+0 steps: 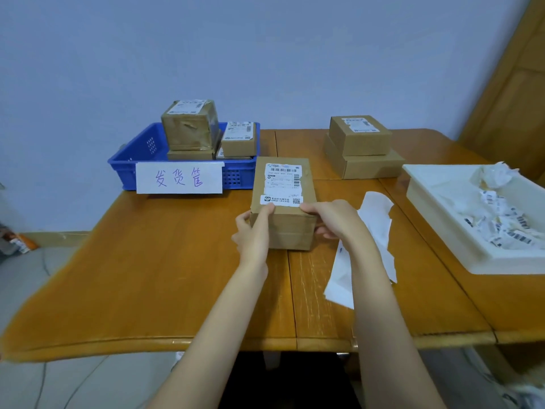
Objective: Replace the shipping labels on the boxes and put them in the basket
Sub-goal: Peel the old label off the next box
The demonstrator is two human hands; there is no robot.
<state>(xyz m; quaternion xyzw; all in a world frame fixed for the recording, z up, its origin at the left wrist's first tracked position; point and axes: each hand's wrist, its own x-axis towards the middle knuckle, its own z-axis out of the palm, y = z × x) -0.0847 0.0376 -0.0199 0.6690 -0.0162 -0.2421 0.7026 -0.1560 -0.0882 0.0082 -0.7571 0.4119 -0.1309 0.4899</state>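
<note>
Fingers (267,211) of the left hand (253,231) curl round the near left corner of a cardboard box (283,219) at the middle of the frame, the thumb pressed on the top edge by the lower strip of its shipping label (282,184). The right hand (333,219) grips the near right corner in the same way, thumb on top, the other fingers wrapped down the side. The box stands on the wooden tabletop (165,261); its label covers most of the top face (the print is too small to read).

At the upper left, a blue basket (126,166) with a handwritten paper sign (179,177) on its front wall holds several labelled boxes (190,125). Toward the upper right two more boxes (361,146) are stacked, the smaller on the larger. Just right of the hands lies white backing paper (377,219), and at the right edge a white tray (427,196) holds crumpled label scraps (501,225).
</note>
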